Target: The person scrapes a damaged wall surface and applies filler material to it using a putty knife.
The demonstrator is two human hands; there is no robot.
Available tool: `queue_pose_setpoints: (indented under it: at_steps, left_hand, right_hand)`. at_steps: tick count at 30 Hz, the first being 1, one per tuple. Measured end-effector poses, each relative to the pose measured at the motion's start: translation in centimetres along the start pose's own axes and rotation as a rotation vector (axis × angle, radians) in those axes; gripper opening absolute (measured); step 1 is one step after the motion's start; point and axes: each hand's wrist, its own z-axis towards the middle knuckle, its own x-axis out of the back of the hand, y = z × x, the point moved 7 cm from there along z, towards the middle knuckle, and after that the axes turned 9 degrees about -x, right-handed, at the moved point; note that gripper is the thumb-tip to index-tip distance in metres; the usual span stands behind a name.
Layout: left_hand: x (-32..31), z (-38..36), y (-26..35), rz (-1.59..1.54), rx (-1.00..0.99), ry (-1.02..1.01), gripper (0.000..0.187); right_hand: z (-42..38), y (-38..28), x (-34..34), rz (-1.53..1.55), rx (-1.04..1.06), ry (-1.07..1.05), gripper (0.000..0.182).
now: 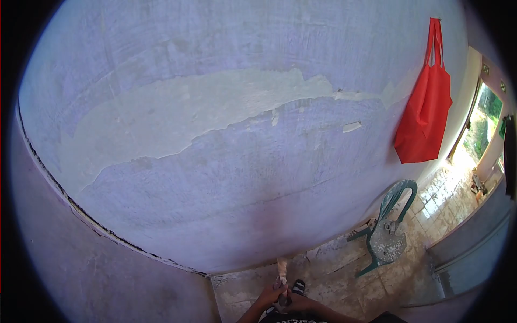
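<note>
Both of my hands are close together at the bottom centre, low in front of my body. My left hand is closed around a slim tool whose pale, whitish blade points up toward the foot of the wall. Right beside it, my right hand is closed too, with fingers pressed at the lower part of the tool; what exactly lies between them is too small to make out. Ahead stands a purple-blue wall with a large pale patch where the paint is off.
A red bag hangs on the wall at the right. Below it, a dusty green plastic chair stands on the dirty tiled floor. A bright doorway lies at far right. My sandalled foot shows beside my hands.
</note>
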Motion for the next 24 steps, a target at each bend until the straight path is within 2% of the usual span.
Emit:
queue_pose_setpoints:
  at_steps: [1, 3, 5, 6, 8, 10, 11, 12, 13, 14, 15, 16, 17, 19, 20, 22, 24]
  left_hand:
    - [0.4, -0.4, -0.8, -0.004, 0.008, -0.009, 0.029]
    - [1.3, -1.5, -2.4, -0.121, 0.056, 0.022, 0.031]
    - [1.1, -3.4, -2.2, -0.049, 0.114, -0.004, 0.034]
    - [0.3, -4.7, -1.0, 0.052, 0.150, -0.077, 0.034]
    - [-0.8, -5.5, -2.2, 0.147, 0.178, -0.159, 0.035]
    - [-2.4, -4.5, -4.9, 0.166, 0.026, -0.347, 0.031]
    - [-2.6, -3.7, -5.9, 0.165, 0.022, -0.350, 0.031]
    - [-3.7, -3.7, -6.6, 0.140, 0.030, -0.434, 0.035]
    - [-4.6, -4.1, -7.4, 0.115, 0.042, -0.515, 0.039]
    - [-5.2, -4.6, -7.1, 0.117, 0.044, -0.510, 0.039]
    - [-6.0, -4.7, -6.2, 0.124, -0.010, -0.550, 0.042]
    - [-6.8, -4.7, -5.1, 0.130, -0.068, -0.586, 0.046]
    - [-6.9, -4.7, -4.2, 0.131, -0.079, -0.572, 0.046]
    - [-7.3, -5.1, -3.3, 0.185, 0.119, -0.551, 0.042]
    - [-8.0, -5.5, -2.1, 0.176, 0.115, -0.535, 0.042]
    - [-10.2, -6.1, 0.9, -0.107, 0.130, -0.507, 0.024]
    - [-12.1, -5.6, 1.8, -0.106, 0.158, -0.483, 0.028]
  right_hand:
    - [-0.6, 0.2, -0.9, 0.052, 0.029, -0.109, 0.055]
    - [-1.2, 0.7, -1.0, -0.006, -0.044, -0.114, 0.051]
    - [-4.8, -2.1, 2.8, -0.441, 0.168, 0.812, 0.044]
    - [-5.6, -3.2, 2.5, -0.444, 0.148, 0.816, 0.044]
    - [-8.1, -7.2, 2.7, -0.316, 0.382, 0.946, 0.032]
    - [-8.6, -8.4, 1.6, -0.435, 0.427, 0.919, 0.034]
    - [-8.8, -8.9, 0.9, -0.546, 0.473, 0.881, 0.036]
    - [-9.1, -8.5, 1.0, -0.547, 0.470, 0.880, 0.036]
    - [-8.6, -7.9, 0.6, -0.648, 0.429, 0.814, 0.035]
    - [-8.1, -7.2, 0.2, -0.747, 0.393, 0.745, 0.035]
    - [-7.8, -6.3, 0.4, -0.748, 0.404, 0.742, 0.035]
    - [-6.9, -4.4, 0.7, -0.816, 0.312, 0.689, 0.035]
    - [-6.2, -3.0, 1.2, -0.884, 0.220, 0.634, 0.036]
    - [-6.0, -2.6, 3.0, -0.895, 0.224, 0.587, 0.038]
    - [-6.2, -2.3, 3.6, -0.895, 0.211, 0.547, 0.040]
    - [-7.7, -3.4, 5.1, -0.847, 0.189, 0.486, 0.042]
    - [-9.0, -3.6, 6.9, -0.805, 0.154, 0.419, 0.044]
